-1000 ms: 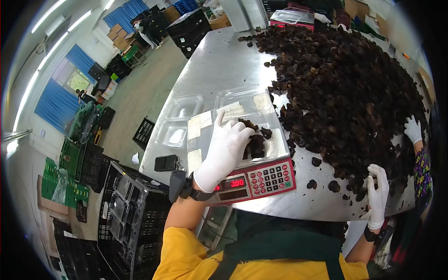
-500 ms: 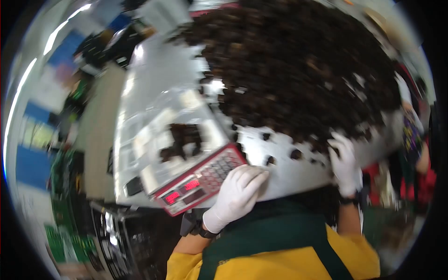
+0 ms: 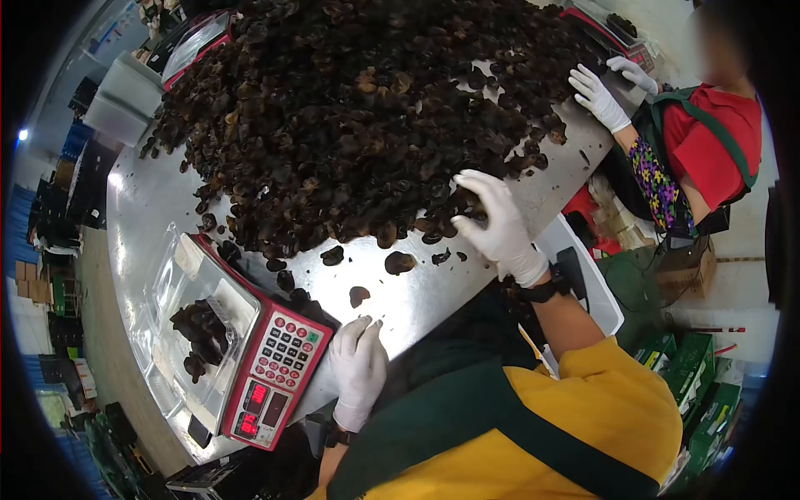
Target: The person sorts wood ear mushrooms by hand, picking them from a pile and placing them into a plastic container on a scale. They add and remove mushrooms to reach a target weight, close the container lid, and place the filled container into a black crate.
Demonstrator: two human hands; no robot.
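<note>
A large heap of dark wood ear mushrooms (image 3: 350,125) covers much of the metal table. My right hand (image 3: 500,225), in a white glove, is at the heap's near edge, thumb and fingers apart around some dark pieces, with no firm grip visible. By the table's near edge my left hand (image 3: 358,371), also gloved, has its fingers stretched out beside the scale's keypad and holds nothing visible. The red digital scale (image 3: 271,379) has lit red figures. A small clump of wood ear mushrooms (image 3: 200,333) lies in a clear plastic tray (image 3: 237,312) on its platform.
Loose mushroom pieces (image 3: 400,263) are scattered on the metal table (image 3: 425,308) between my hands. Across the right corner, another person's gloved hands (image 3: 598,96) are by the heap. A white bin (image 3: 604,296) stands below the edge; clear containers (image 3: 125,100) are at the far left.
The view has swung round, bringing the other person and more of the heap into sight. My right hand's thumb and fingers now spread around pieces at the heap's edge; my left stays near the scale.
</note>
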